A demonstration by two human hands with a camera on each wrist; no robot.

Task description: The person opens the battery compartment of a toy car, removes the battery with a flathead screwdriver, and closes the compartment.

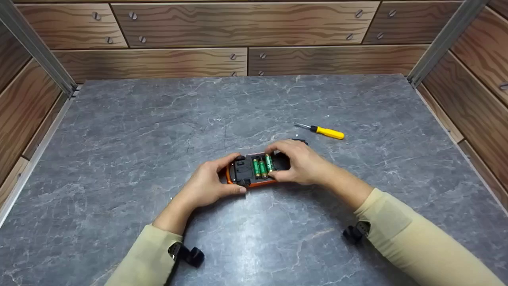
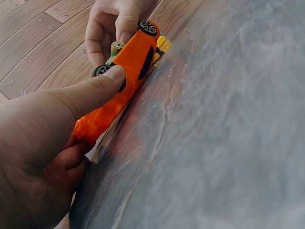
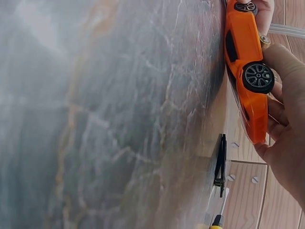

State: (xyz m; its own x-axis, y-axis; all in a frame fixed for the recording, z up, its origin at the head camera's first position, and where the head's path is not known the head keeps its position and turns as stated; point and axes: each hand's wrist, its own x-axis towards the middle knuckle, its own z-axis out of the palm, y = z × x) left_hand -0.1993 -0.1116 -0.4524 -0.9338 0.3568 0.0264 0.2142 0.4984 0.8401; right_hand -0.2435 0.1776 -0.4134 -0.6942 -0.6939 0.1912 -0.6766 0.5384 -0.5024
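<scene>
An orange toy car (image 1: 260, 183) lies upside down, its black underside and open battery bay facing up. My left hand (image 1: 206, 184) grips the car's left end, thumb on the near side by a wheel (image 2: 101, 70) and fingers on the far side. Two green batteries (image 1: 259, 168) lie side by side in the bay. To their right, a third green battery (image 1: 269, 163) sits slightly tilted and higher, its ends pinched between thumb and fingers of my right hand (image 1: 303, 163). That hand covers much of the car's right end.
Behind the right hand lies a flat black piece (image 1: 300, 141), partly hidden in the head view. A screwdriver (image 1: 329, 132) with a yellow handle rests farther back on the grey marbled table (image 1: 158, 119). Wood-patterned walls (image 1: 246, 24) stand at the back and sides.
</scene>
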